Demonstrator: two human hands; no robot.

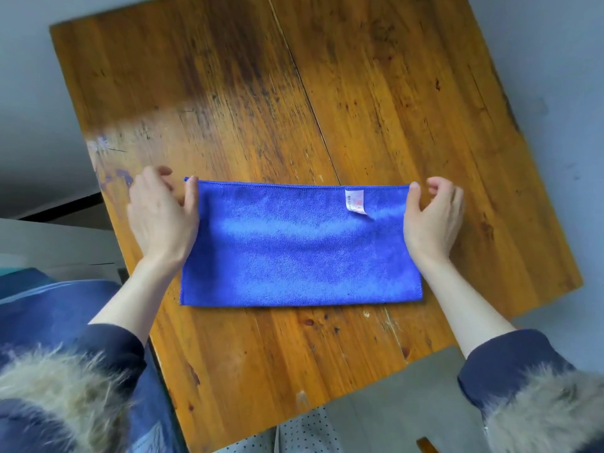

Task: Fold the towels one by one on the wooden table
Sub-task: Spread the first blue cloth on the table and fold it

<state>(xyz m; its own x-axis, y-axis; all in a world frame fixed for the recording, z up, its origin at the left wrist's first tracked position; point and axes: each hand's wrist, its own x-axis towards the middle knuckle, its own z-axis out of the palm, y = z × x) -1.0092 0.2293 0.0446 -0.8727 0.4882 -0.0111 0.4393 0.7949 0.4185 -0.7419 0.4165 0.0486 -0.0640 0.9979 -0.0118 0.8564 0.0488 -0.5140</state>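
Centrally, blue towel lay flat as a rectangle on wooden table. Left hand and right hand pinched its far corners, well apart; white tag faced up.

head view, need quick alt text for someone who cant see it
A blue towel lies flat on a wooden table, the left hand and right hand pinching its far corners. A white tag shows near the right one.
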